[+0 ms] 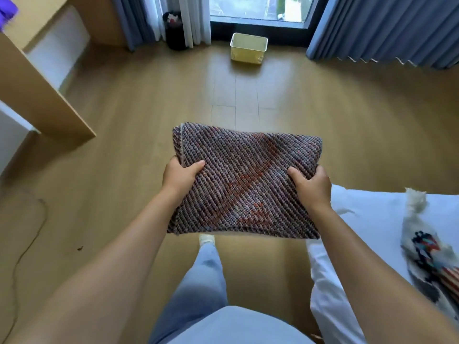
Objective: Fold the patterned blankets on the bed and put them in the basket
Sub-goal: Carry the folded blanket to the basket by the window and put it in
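At the bottom of the frame are the person's light blue top and a jeans-clad leg (206, 276), with one pale shoe showing just under the blanket's near edge. Both bare forearms reach up toward the centre of the frame.

At lower right lies the bed (372, 219) with its white sheet. A second patterned blanket (427, 256), cream with dark and coloured motifs, lies unfolded on it at the right edge.

In the centre, the folded woven blanket (246, 180), dark grey-brown with orange-red patches, is held roughly flat in the air over the wooden floor (124, 145). The left hand (180, 176) grips its left edge, thumb on top and fingers curled underneath. The right hand (313, 186) grips its right edge the same way.

A thin cable (32, 232) trails over the floor at lower left. A wooden desk (37, 95) juts in from the left edge.

At top centre, well apart from the blanket, a pale yellow plastic basket (246, 55) stands on the floor just before the window (258, 8). A black waste bin (175, 33) stands left of it, and blue-grey curtains (387, 26) hang at both sides of the window.
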